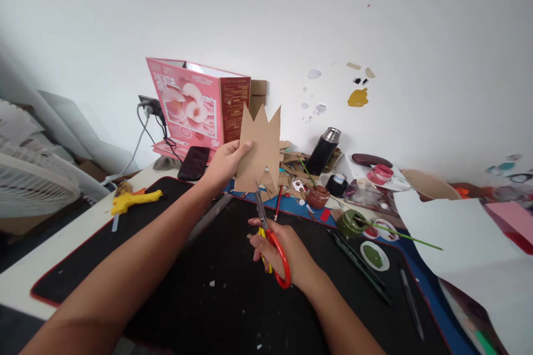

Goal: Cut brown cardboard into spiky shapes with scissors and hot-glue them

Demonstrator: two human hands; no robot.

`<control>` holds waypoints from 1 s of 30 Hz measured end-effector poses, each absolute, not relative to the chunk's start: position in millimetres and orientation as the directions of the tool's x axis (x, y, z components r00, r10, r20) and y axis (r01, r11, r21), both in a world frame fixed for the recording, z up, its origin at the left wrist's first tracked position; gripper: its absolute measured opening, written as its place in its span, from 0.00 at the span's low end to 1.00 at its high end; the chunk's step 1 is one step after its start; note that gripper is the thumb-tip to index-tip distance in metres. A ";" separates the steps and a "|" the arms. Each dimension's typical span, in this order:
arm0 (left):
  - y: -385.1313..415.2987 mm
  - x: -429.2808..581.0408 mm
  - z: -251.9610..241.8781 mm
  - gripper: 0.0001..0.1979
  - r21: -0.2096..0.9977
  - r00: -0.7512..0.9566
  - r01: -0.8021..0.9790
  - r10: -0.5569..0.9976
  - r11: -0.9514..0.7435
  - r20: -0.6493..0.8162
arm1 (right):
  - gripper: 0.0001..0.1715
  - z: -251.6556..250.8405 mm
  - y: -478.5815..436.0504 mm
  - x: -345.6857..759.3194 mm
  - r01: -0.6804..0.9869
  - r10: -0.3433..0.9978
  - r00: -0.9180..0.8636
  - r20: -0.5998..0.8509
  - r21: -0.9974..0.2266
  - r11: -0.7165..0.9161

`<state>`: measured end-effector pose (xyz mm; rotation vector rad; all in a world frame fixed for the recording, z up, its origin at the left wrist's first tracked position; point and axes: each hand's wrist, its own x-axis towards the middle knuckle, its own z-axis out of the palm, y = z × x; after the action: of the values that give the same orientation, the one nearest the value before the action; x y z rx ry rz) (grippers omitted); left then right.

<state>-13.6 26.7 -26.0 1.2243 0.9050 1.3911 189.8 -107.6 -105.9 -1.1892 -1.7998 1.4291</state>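
My left hand [228,162] pinches the left edge of a piece of brown cardboard [261,141], thumb on the near face, and holds it upright above the mat. Zigzag points run along the cardboard's top edge, and a narrow pointed notch is cut into its lower edge. Below it, my right hand [283,252] has its fingers in the handles of a pair of scissors [270,241] with red and yellow grips. The blades point up toward the cardboard's lower edge; whether they touch it I cannot tell.
A black mat [233,288] covers the table, with a yellow glue gun [135,199] at left. Behind stand a pink box [194,105], a phone [194,163] and a black thermos [323,151]. Paint jars [352,223], cardboard scraps and pens lie right. A white fan [37,177] stands left.
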 end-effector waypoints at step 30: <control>20.9 -5.3 -27.6 0.32 0.944 -0.021 -0.146 0.954 -0.297 0.298 | 0.42 -102.6 -110.3 182.8 0.251 0.916 -0.382 -0.124 -0.968 -0.026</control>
<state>-5.3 20.9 -27.6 1.3117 0.9376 1.4925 182.8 -110.3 -102.6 -1.2305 -1.6614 1.4434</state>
